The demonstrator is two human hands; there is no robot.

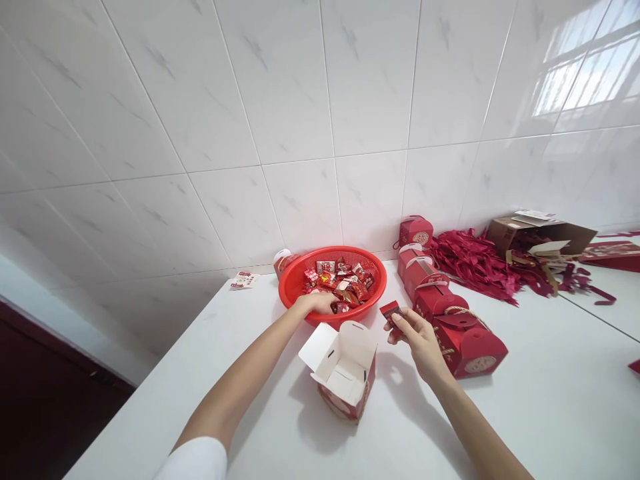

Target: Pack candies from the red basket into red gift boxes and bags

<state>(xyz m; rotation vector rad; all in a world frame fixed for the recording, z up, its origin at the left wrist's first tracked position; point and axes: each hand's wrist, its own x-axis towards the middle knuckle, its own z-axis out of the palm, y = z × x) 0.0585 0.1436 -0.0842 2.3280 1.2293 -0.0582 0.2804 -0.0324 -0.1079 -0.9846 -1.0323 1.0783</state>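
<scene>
White sleeve (pixel 193 460) enters at the bottom edge of the head view. Left hand (pixel 317 302) rests on wrapped sweets (pixel 340 287) in a red plastic basket (pixel 345 251) near the back edge of the table (pixel 550 400); its grip cannot be confirmed. Right hand (pixel 415 340) pinches a small red packet (pixel 391 313) between thumb and fingers, just right of an open red gift box (pixel 343 363).

white sleeve (pixel 194 461) on l arm, both forearms (pixel 240 380) bare w/ nothing worn
</scene>
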